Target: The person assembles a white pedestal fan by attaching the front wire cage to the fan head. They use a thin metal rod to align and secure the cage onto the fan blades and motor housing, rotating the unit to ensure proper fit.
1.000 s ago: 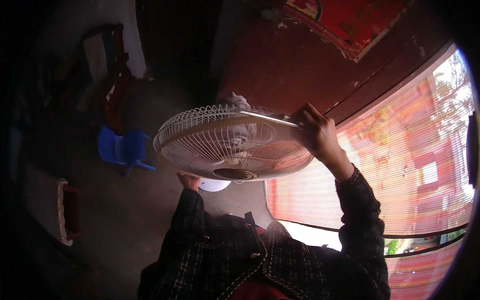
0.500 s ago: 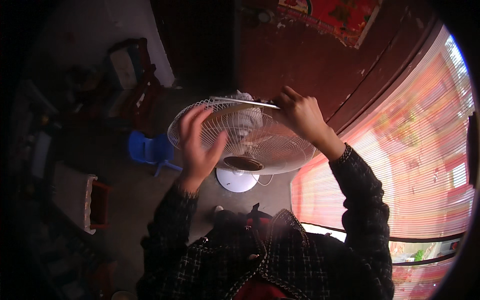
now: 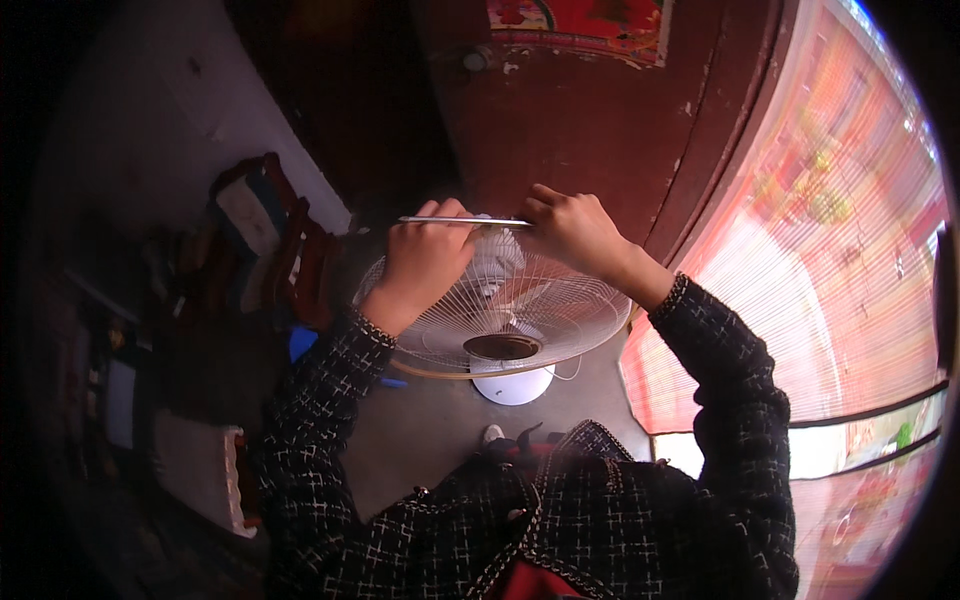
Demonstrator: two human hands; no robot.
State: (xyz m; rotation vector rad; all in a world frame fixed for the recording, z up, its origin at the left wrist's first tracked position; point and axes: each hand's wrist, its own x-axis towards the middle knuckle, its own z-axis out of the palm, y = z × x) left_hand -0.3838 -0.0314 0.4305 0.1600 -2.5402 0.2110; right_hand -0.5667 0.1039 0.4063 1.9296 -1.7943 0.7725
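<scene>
In front of me a thin flat thing with a silvery edge (image 3: 492,221) is held level, seen nearly edge-on, so its faces are hidden. My left hand (image 3: 428,260) grips its left end, fingers curled over the far side. At the other end my right hand (image 3: 575,232) is closed on it, fingers bent. Just beyond and below both hands is an electric fan (image 3: 560,310) with a round wire cage and a dark centre disc. Its round white base (image 3: 513,386) rests on the floor, and part of the cage is covered by my left hand.
A dark red door (image 3: 590,120) with a colourful poster (image 3: 600,28) stands ahead. To the right hangs a reddish striped, see-through curtain (image 3: 760,300). Dark wooden furniture (image 3: 290,240), a blue plastic stool (image 3: 302,342) and a cloth-covered table (image 3: 200,470) are at the left.
My left hand, open and raised half a second ago, has closed on the left end of the flat thing. My right hand still holds the other end. The whole view has shifted.
</scene>
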